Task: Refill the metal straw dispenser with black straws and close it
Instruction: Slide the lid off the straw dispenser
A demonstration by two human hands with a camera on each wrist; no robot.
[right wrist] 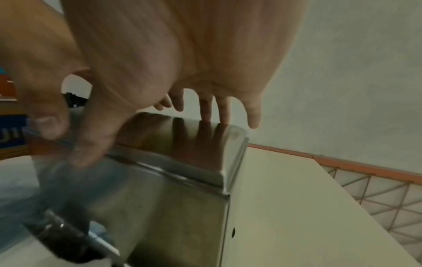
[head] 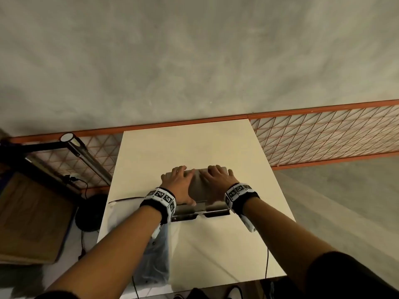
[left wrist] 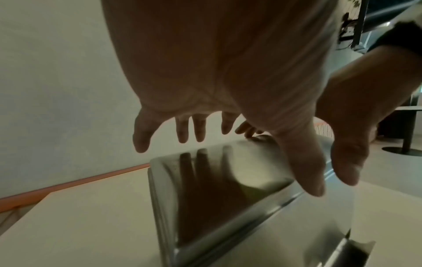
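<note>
Dispenser (head: 198, 190) sits mid-surface (head: 185, 147), lid down. Left hand (head: 179, 186) and right hand (head: 216, 182) lie flat on top, fingers spread. Clear bag (head: 155, 255) near the front-left edge.

Each bare forearm wore a black wristband (head: 158, 200) faced with white tiles printed in black square marker codes. The other band (head: 240, 195) matched. A dark sleeve (head: 345, 275) covered the right upper arm.
</note>
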